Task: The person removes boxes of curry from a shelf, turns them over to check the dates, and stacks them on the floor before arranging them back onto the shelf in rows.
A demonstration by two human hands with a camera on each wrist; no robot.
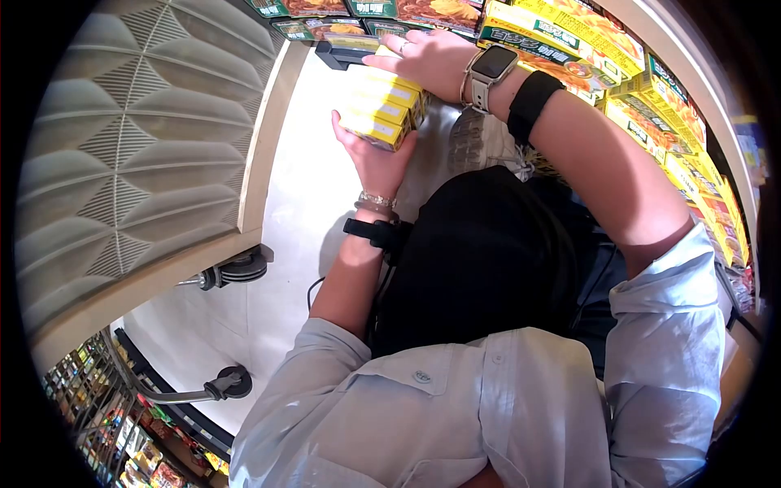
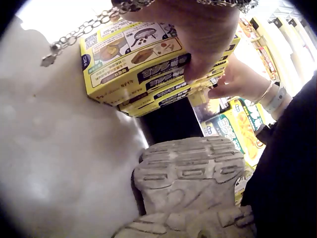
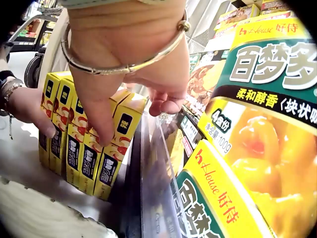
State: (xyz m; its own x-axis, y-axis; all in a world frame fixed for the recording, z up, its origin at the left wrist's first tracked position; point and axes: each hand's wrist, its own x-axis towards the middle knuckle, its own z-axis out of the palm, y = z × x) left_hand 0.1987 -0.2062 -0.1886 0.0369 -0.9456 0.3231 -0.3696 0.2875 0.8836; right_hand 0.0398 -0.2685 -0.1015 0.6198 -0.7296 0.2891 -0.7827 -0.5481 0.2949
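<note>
A row of yellow curry boxes (image 1: 378, 110), pressed side by side, is held between my two hands. My left hand (image 1: 378, 159) grips the near end, its thumb and fingers on opposite sides. In the left wrist view, the end curry box (image 2: 131, 59) shows cooking pictures on its broad face. My right hand (image 1: 435, 65) holds the far end of the row. In the right wrist view, its thumb (image 3: 101, 129) lies against the narrow box faces, while several fingertips (image 3: 166, 106) reach past the end, over a clear shelf strip (image 3: 158, 178).
Green-and-yellow curry boxes (image 3: 267, 119) line the shelf to the right. A shoe (image 2: 190, 173) stands on the pale floor (image 1: 301, 163) just below the row. A patterned grey panel (image 1: 122, 138) rises at the left, with a caster wheel (image 1: 244, 267) by its lower edge.
</note>
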